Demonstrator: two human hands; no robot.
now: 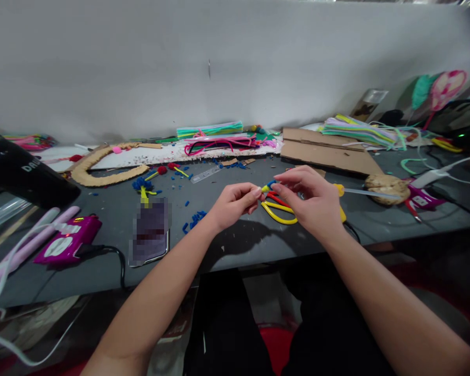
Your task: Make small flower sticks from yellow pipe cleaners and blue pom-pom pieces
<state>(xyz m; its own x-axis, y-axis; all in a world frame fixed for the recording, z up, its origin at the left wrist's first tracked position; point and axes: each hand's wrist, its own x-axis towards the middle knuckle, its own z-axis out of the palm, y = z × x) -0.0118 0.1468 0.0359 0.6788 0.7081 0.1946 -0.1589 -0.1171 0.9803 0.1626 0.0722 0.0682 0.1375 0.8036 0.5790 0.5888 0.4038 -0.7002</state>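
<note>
My left hand (235, 204) and my right hand (311, 201) meet above the middle of the dark table (258, 240). Both pinch a short yellow and blue pipe-cleaner piece (267, 186) between their fingertips, the left from the left end, the right from above. Just beneath them lie scissors with yellow and red handles (279, 209). Blue pipe-cleaner scraps (194, 219) are scattered to the left of my left hand.
A phone (151, 232) and a magenta glue gun (68, 240) lie at the left. Finished blue and yellow flowers (144, 187) rest behind. Pipe-cleaner bundles (215, 137), cardboard sheets (329, 149), a yellow-handled tool (360, 192) and a brown lump (387, 187) sit further back.
</note>
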